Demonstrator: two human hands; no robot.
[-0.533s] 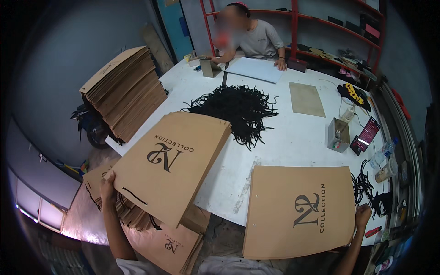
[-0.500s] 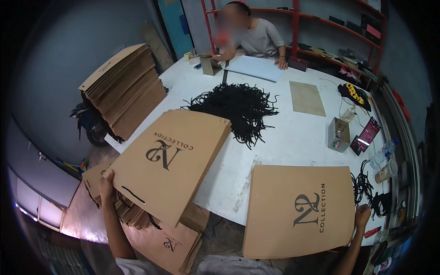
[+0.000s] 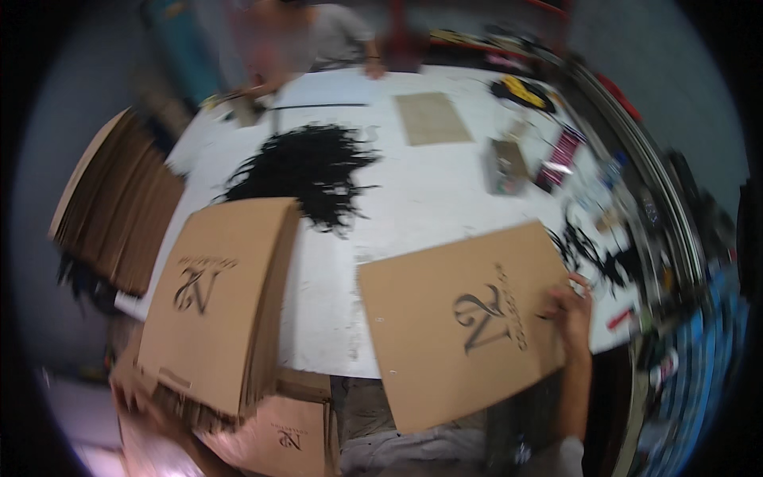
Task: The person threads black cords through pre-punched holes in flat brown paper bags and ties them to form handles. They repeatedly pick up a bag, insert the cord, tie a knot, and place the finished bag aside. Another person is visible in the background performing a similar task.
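Observation:
My right hand point(image 3: 569, 306) has its fingers curled on the right edge of a flat brown paper bag point(image 3: 421, 318) with a dark printed emblem and small punched holes. The bag lies askew over the table's front edge. To the left, a thick stack of brown paper bags point(image 3: 218, 278) rests at the table's edge, with a slot-like mark near its lower end. My left hand point(image 3: 133, 400) is beside that stack's lower left corner, blurred, its fingers apart. More brown paper bags point(image 3: 278, 433) lie below it.
A heap of black cords point(image 3: 314, 171) lies mid-table, with more cords point(image 3: 592, 250) at right. A tall bag stack point(image 3: 119, 207) stands far left. A box point(image 3: 506, 167), phone point(image 3: 562, 159), red tool point(image 3: 620, 319) and grey-brown sheet point(image 3: 433, 119) share the table. A co-worker point(image 3: 338, 40) sits opposite.
The view has swung right. My left hand has come off the stack's top bag and moved lower. The right bag has turned and its near right corner has lifted, with my right hand now over its edge.

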